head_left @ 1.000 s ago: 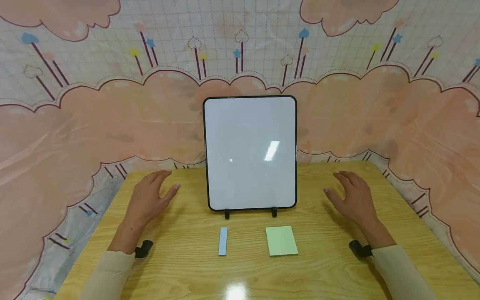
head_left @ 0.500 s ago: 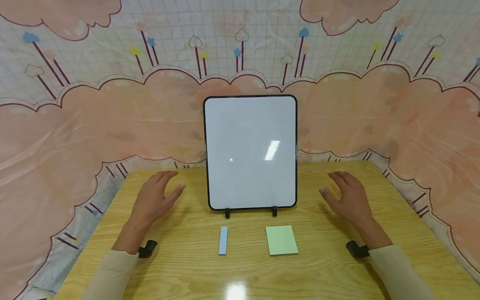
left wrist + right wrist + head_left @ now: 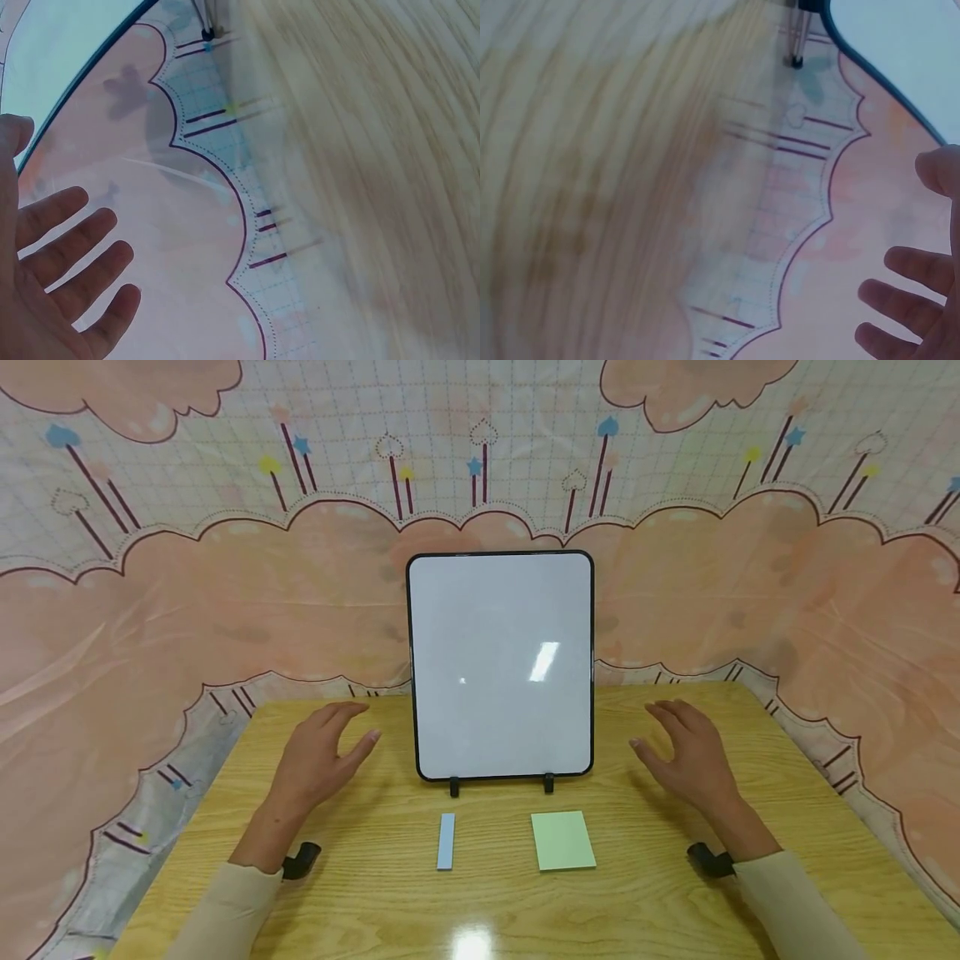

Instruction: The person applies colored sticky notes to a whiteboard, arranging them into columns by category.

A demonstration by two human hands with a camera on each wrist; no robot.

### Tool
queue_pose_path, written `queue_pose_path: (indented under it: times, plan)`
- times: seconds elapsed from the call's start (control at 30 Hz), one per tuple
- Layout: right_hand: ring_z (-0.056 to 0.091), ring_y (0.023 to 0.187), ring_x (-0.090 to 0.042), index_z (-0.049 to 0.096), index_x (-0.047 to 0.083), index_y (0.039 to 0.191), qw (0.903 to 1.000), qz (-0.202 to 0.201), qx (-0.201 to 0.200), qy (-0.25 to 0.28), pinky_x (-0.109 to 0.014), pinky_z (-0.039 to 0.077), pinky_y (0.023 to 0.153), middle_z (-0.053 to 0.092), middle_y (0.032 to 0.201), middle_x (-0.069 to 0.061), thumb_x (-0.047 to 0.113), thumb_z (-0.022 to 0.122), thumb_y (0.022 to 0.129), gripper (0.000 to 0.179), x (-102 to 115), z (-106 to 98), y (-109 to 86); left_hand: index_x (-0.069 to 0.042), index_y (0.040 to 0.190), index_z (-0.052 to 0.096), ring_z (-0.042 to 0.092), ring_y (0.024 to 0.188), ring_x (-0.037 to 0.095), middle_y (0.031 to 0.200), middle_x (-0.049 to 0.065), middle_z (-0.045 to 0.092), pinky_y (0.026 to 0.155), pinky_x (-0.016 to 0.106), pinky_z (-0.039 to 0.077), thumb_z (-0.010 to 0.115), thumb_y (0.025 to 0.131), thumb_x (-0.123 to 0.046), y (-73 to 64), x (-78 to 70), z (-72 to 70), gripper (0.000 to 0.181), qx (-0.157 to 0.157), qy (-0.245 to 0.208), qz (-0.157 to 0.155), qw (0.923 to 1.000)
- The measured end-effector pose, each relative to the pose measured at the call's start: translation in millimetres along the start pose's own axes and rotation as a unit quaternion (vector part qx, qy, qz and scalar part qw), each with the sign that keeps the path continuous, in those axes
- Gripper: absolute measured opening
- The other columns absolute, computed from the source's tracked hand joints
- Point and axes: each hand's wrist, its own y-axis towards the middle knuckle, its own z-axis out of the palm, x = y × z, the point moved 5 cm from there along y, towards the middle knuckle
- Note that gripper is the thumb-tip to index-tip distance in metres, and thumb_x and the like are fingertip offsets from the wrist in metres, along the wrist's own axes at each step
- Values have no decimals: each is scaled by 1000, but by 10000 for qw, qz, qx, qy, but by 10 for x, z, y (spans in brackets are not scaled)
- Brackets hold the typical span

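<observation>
A white board point(image 3: 495, 710) with a thin black frame stands upright on black feet in the middle of the head view. My left hand point(image 3: 318, 760) is raised to the left of it, fingers spread and relaxed, holding nothing. On the other side my right hand point(image 3: 693, 760) mirrors it, also bare, its thumb apart from the fingers. In front of the board lie a narrow pale blue strip point(image 3: 446, 842) and a square light green pad of sticky notes point(image 3: 563, 841). Both wrist views show relaxed fingers point(image 3: 79, 262) with nothing between them.
The wooden table point(image 3: 360, 893) carries these things. Behind it and along both sides hangs a patterned pink and white cloth point(image 3: 300, 593). A black wrist mount point(image 3: 302, 862) sits on the left wrist, another black mount point(image 3: 709, 861) on the right one.
Both hands have moved slightly inward, the left to the right and the right to the left, toward the board. The board, strip and green pad stay where they were.
</observation>
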Motion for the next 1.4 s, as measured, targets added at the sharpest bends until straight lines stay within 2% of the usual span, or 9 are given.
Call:
queue_pose_path:
  times: [0.3,0.73,0.97,1.13,1.4]
  plan:
    - [58,123,-52,67,-8,132,9996,-228,-40,150,-70,44,101,66,128,-28,17,85,83,58,138,5,48,-5,139,66,63,125,43,138,17,66,100,63,51,75,100,-31,16,-153,-28,47,-75,-91,284,9995]
    - [58,124,-48,67,-6,133,9995,-207,69,242,-69,45,101,67,128,-24,18,84,85,56,295,9,103,-4,134,69,66,121,40,133,15,69,98,60,54,77,98,-31,37,-318,-10,46,-99,-230,612,9978]
    - [59,123,-45,68,-5,133,9987,-233,180,406,-66,45,101,67,129,-22,17,84,87,53,374,46,98,-5,133,70,66,121,40,132,15,69,99,60,54,78,98,-32,38,-404,18,45,-25,-338,646,9973]
    - [60,123,-45,68,-4,133,9986,-245,250,398,-65,46,102,67,130,-21,18,84,87,53,409,76,90,-7,132,71,67,118,38,129,13,71,97,58,55,79,97,-32,33,-467,45,44,-24,-385,814,9959]
    - [59,125,-45,69,-3,132,9980,-187,372,471,-66,45,103,67,132,-21,19,84,88,51,483,78,30,-8,131,72,69,114,35,126,9,72,96,55,56,79,97,-35,24,-575,118,44,141,-470,886,9949]
